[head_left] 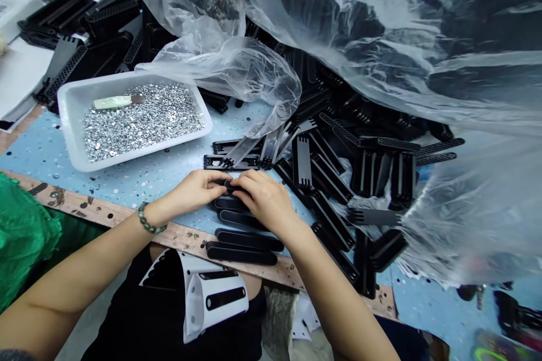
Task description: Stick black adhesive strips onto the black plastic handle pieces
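Note:
My left hand (pixel 199 189), with a beaded bracelet on its wrist, pinches the left end of a black plastic strip (pixel 231 186). Opposite it, my right hand (pixel 269 197) has its fingers bent over the same strip and hides much of it. Below the hands, several rounded black strips (pixel 248 240) lie side by side, the nearest on the table's wooden edge. Just beyond the fingertips are slotted black pieces (pixel 235 162) lying on their sides. A large heap of similar black pieces (pixel 328 180) spreads to the right of my right hand.
A white tray (pixel 71 115) of small metal rings, with a pale-handled tool (pixel 112 102) in it, stands at left. Clear plastic sheeting (pixel 381 79) covers the back and right. More black pieces (pixel 101 34) are piled behind the tray. A white plastic item (pixel 226 296) rests on my lap.

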{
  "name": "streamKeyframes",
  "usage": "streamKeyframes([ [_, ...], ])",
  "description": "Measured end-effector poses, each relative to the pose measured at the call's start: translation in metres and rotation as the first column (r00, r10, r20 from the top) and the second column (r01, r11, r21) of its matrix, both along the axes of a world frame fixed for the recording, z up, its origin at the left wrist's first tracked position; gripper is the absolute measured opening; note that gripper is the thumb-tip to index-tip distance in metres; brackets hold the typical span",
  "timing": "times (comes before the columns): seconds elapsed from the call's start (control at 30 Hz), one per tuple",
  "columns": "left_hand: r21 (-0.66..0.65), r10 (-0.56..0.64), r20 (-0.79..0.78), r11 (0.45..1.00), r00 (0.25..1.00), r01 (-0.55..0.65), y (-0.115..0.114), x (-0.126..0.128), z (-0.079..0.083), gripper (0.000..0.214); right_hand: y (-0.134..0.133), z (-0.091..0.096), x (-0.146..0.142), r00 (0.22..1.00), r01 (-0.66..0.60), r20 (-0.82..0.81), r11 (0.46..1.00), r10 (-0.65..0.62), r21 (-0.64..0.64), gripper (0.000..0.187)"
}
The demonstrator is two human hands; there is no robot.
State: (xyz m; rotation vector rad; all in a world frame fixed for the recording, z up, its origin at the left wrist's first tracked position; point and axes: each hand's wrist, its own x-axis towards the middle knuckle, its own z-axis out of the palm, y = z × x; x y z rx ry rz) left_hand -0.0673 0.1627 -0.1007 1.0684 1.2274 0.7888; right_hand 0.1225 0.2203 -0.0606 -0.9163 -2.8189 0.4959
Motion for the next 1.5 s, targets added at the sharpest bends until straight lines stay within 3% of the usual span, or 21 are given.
streamKeyframes([
  [0.17, 0.0, 0.063, -0.026, 0.998, 0.998, -0.063, 0.002, 0.008, -0.001, 0.034, -0.004, 0.002, -0.001, 0.999, 0.017, 0.042, 0.998, -0.02, 0.058, 0.008],
  [0.33, -0.046, 0.13, -0.078, 0.99, 0.988, -0.134, 0.001, 0.014, 0.004, 0.03, -0.01, 0.009, 0.016, 0.981, 0.187, 0.03, 0.979, -0.19, 0.081, 0.029],
  [0.47, -0.076, 0.125, -0.078, 0.989, 0.989, -0.131, 0.0, 0.016, 0.007, 0.028, -0.009, 0.006, 0.036, 0.945, 0.305, -0.091, 0.946, -0.315, -0.108, 0.01],
  [0.6, -0.013, 0.082, -0.184, 0.996, 0.98, -0.086, 0.003, 0.019, 0.008, 0.034, -0.004, -0.003, 0.043, 0.917, 0.3, -0.182, 0.916, -0.353, -0.267, 0.005],
  [0.8, 0.123, 0.061, -0.256, 0.992, 0.965, -0.03, 0.004, 0.021, 0.005, 0.033, 0.002, 0.0, 0.04, 0.903, 0.358, -0.087, 0.848, -0.421, -0.39, 0.009],
  [1.07, 0.196, 0.088, -0.318, 0.98, 0.944, -0.025, 0.0, 0.021, 0.006, 0.03, -0.003, 0.008, 0.033, 0.903, 0.406, -0.025, 0.872, -0.428, -0.275, 0.009],
  [1.37, 0.203, 0.095, -0.362, 0.979, 0.927, -0.021, -0.002, 0.021, 0.009, 0.029, -0.001, 0.0, 0.042, 0.844, 0.51, 0.027, 0.788, -0.535, -0.345, 0.024],
  [1.5, 0.19, 0.107, -0.366, 0.981, 0.925, -0.038, -0.002, 0.023, 0.007, 0.03, -0.003, -0.008, 0.056, 0.802, 0.573, -0.023, 0.779, -0.597, -0.255, 0.021],
])
